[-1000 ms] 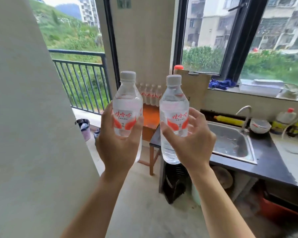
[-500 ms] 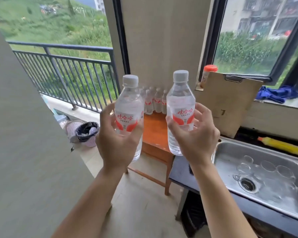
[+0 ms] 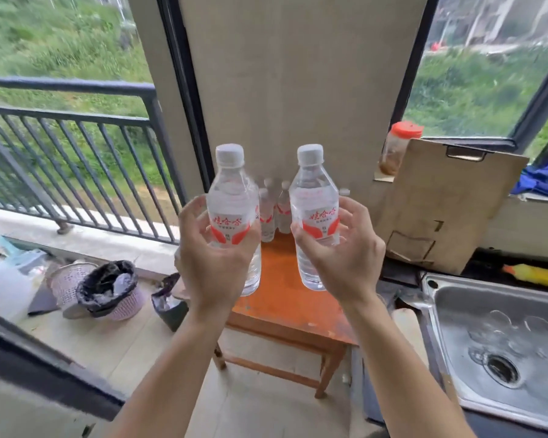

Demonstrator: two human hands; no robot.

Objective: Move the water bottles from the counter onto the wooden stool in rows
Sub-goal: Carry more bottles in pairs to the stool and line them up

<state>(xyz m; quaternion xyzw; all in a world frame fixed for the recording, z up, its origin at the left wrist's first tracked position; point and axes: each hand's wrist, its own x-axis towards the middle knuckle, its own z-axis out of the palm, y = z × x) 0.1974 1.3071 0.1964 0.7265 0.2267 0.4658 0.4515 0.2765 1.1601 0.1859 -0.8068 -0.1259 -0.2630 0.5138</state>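
The left hand (image 3: 215,267) grips an upright clear plastic red-labelled water bottle (image 3: 231,197), the right hand (image 3: 345,263) its twin bottle (image 3: 314,197). The orange wooden stool (image 3: 282,298) lies at 12 o'clock below both, apparently with a row of bottles (image 3: 274,213) at its back

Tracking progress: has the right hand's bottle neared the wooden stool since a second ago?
Yes, toward it: the bottle hovers close over the wooden stool, which stood far ahead earlier.

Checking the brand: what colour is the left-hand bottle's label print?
Red, on a white label; head view.
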